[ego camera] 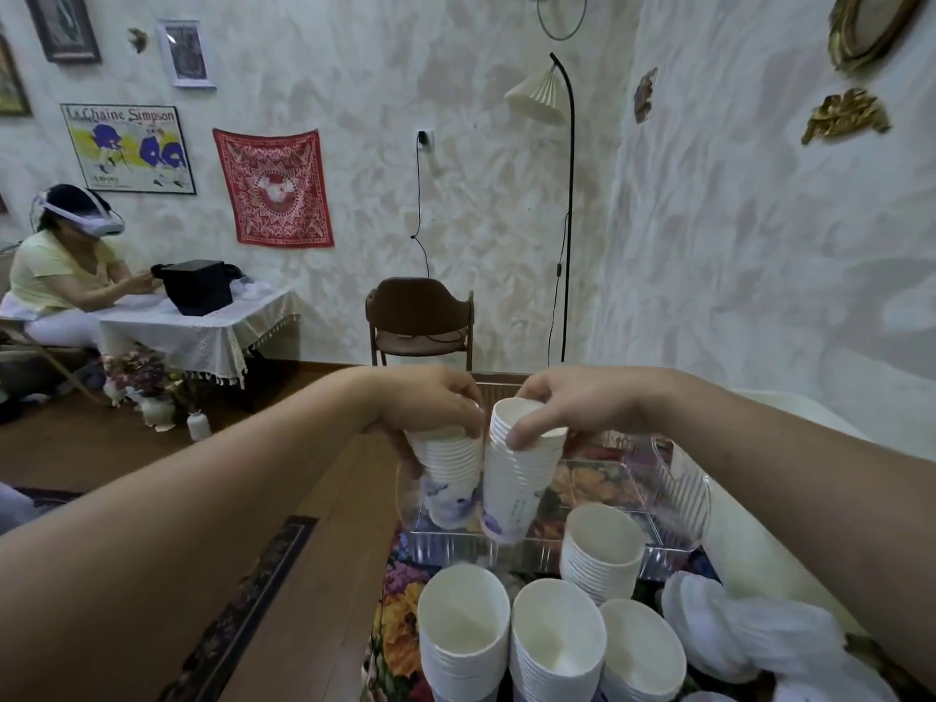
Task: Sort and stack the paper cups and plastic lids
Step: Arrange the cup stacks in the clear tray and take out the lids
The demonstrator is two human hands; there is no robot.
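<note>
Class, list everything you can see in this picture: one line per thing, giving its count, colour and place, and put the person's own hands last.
Stack of paper cups in the left hand: one, white with purple print, over the clear tray.
Stack of paper cups in the right hand: one, white with purple print, beside the first.
Standing cup stacks: four, white, near edge of the table.
Clear plastic tray: one, transparent, behind the standing stacks.
Plastic lids: a pile, translucent white, right of the stacks.
Floral tablecloth: one, multicoloured, under everything.
Chair: one, brown, by the far wall.
Floor lamp: one, black with cream shade, beside the chair.
Left hand: grip on its stack.
Right hand: grip on its stack.
</note>
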